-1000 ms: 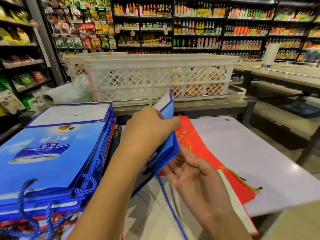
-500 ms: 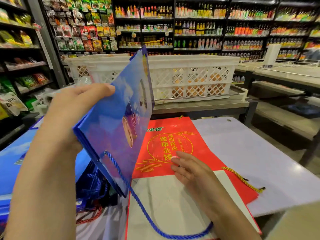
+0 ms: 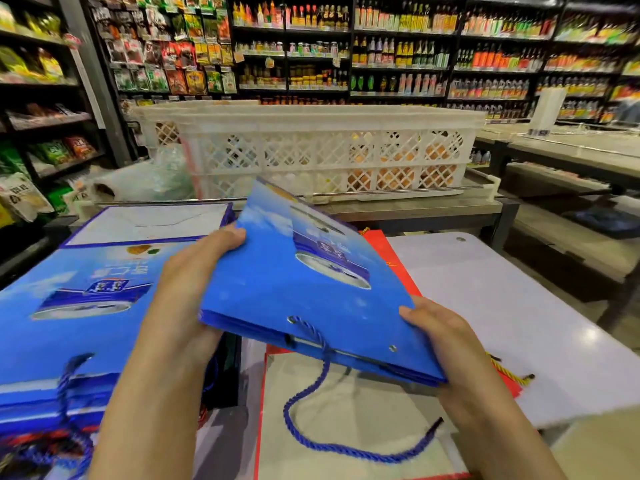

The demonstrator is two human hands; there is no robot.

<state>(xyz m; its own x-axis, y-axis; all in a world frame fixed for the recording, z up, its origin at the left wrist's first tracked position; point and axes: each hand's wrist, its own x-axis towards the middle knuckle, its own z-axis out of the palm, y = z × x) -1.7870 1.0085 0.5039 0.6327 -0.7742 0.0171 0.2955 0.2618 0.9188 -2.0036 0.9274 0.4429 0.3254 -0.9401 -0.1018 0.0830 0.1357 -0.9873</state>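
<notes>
I hold a flat folded blue gift bag (image 3: 304, 285) tilted above the white table (image 3: 519, 306). My left hand (image 3: 187, 292) grips its left edge, thumb on top. At the bag's near right corner my right hand (image 3: 446, 344) grips it, thumb on the printed face. A blue rope handle (image 3: 322, 410) hangs from the bag's near edge in a loop. Under the bag lies a flat red gift bag (image 3: 391, 258) with a yellow cord (image 3: 509, 372). A stack of more flat blue bags (image 3: 79, 306) lies at the left.
A white lattice crate (image 3: 311, 150) holding orange fruit stands on the metal counter (image 3: 415, 209) behind the table. Clear plastic bags (image 3: 145, 181) lie to its left. Stocked store shelves (image 3: 381, 46) fill the background. Low benches (image 3: 568, 237) stand at the right.
The blue bag came off the left stack, stood upright in my left hand, and now lies tilted flat over the red bag. My right hand left the red bag and took the blue bag's right corner.
</notes>
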